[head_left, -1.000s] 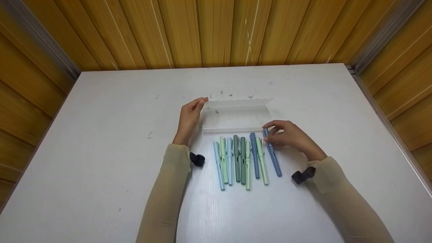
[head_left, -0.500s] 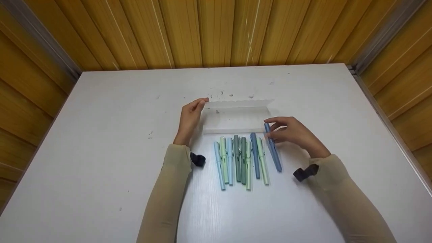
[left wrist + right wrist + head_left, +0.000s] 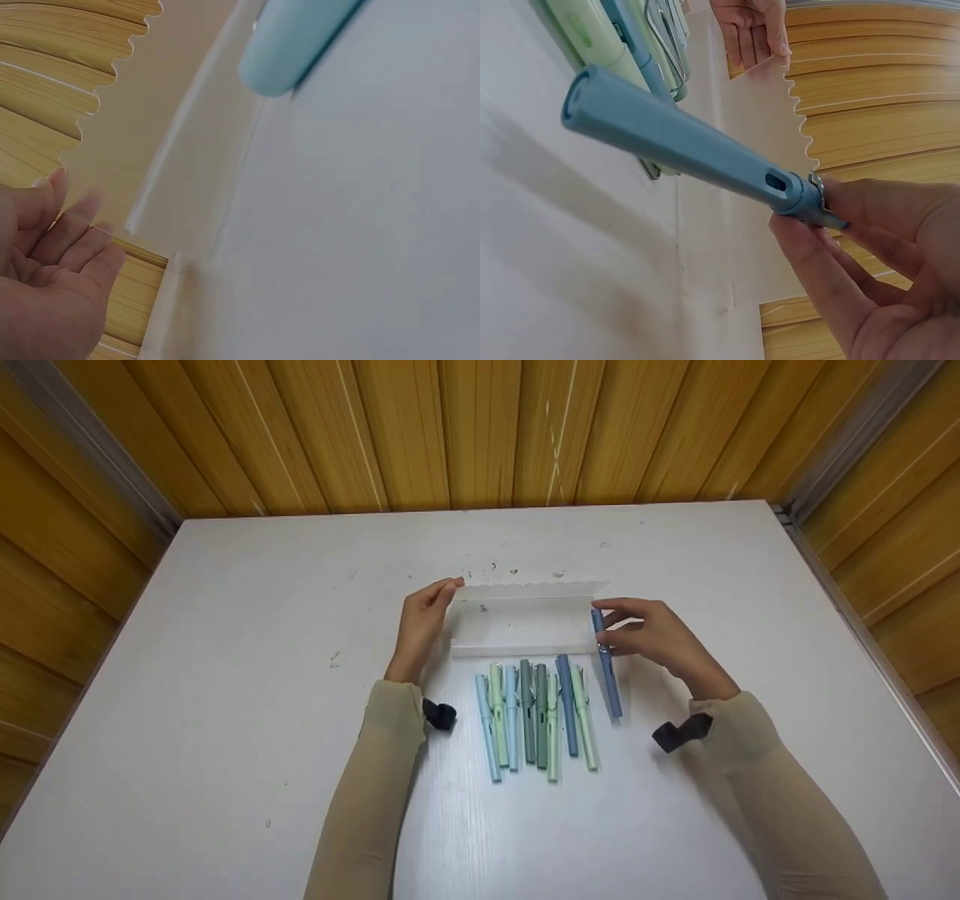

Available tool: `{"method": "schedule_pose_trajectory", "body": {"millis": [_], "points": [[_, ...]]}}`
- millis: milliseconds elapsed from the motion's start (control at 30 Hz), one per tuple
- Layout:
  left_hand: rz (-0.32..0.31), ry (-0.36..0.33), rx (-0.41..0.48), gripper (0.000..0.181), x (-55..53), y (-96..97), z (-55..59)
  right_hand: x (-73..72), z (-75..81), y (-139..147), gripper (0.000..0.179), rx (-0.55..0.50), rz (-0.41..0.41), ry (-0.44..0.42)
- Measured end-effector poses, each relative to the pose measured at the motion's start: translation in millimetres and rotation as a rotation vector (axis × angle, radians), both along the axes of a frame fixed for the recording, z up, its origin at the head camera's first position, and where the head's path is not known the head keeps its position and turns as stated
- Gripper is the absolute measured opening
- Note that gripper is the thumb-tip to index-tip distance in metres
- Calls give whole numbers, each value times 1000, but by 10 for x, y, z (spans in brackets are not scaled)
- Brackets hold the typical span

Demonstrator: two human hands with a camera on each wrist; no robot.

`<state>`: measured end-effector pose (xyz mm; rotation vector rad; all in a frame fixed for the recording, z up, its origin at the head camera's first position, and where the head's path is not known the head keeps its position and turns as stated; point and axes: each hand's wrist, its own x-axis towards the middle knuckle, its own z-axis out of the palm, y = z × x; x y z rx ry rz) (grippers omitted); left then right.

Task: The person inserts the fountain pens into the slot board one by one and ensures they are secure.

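My right hand (image 3: 651,641) pinches a blue fountain pen (image 3: 610,682) near its clip end, between thumb and fingers. The pen slants beside the right end of a clear plastic box (image 3: 517,650). In the right wrist view, the capped pen (image 3: 682,142) points away from the fingertips, over the other pens. At the box's far left corner, my left hand (image 3: 421,622) pinches the raised flap with its wavy edge. The left wrist view shows that see-through flap (image 3: 112,135) at the thumb and fingertips.
Several capped pens lie side by side before the box: light blue (image 3: 487,727), pale green (image 3: 585,727), dark green (image 3: 541,720) and blue (image 3: 568,709). The white table (image 3: 225,697) bears small dark marks and meets yellow wood-look panels (image 3: 480,435) behind.
My right hand has lifted the blue pen and carried it away from me, up alongside the box's right end. The left hand stays at the flap corner.
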<state>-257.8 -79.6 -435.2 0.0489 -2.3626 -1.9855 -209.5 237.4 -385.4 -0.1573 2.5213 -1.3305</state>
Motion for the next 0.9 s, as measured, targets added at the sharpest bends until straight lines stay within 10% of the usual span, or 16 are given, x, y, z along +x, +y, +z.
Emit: {"method": "schedule_pose_trajectory", "body": {"millis": [900], "points": [[34,75,18,27,-2,-8,-37,-213,251,-84,49,-171,-210,253]]}}
